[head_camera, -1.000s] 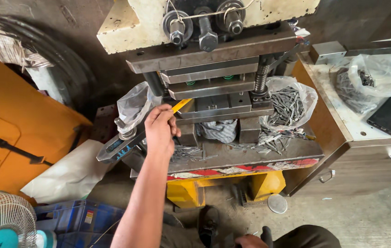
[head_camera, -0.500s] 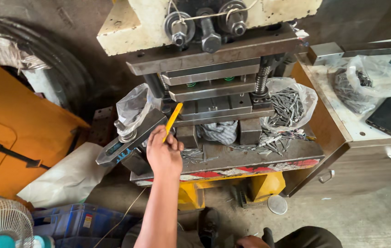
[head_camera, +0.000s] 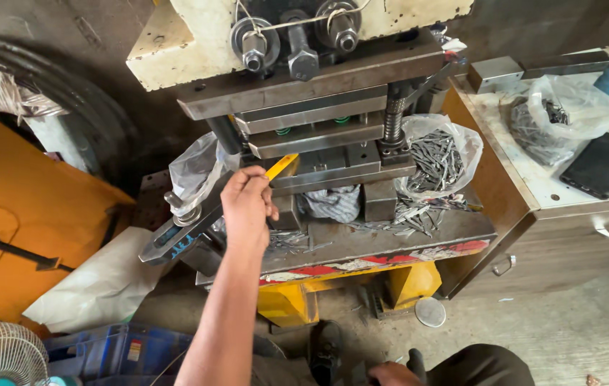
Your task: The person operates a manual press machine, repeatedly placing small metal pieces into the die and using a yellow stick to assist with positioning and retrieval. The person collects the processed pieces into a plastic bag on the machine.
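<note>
Left hand, centre of frame: fingers closed around a thin yellow stick, its tip angled up-right into the gap of the press die. Right hand, bottom edge, mostly cut off; grip cannot be told. Clear plastic bag, right of the die, holds dark metal pieces; more lie spilled on the press bed. Second bag, upper right on the cabinet top, also holds dark pieces. Third bag, left of the hand, contents unclear.
</note>
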Motion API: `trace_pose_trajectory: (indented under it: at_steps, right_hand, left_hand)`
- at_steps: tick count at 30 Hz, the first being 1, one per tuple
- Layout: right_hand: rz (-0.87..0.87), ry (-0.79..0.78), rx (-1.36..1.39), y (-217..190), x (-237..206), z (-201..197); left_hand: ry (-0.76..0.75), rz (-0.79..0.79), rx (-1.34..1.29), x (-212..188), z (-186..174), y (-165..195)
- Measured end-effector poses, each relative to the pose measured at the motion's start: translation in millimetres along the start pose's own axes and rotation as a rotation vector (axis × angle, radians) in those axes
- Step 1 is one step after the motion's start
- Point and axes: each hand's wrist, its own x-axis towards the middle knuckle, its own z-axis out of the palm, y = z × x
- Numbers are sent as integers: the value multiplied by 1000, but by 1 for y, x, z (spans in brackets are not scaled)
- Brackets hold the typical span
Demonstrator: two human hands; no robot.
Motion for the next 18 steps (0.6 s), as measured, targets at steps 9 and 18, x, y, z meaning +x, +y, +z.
trace_pose_trajectory:
  at_steps: [9, 18]
  right_hand:
    - [-200, 55, 18, 25, 23, 11]
    - [39, 96, -4, 0, 5, 2]
  left_hand:
    - [-9, -175, -157, 18, -12, -7]
    - [24, -116, -409, 12, -12, -43]
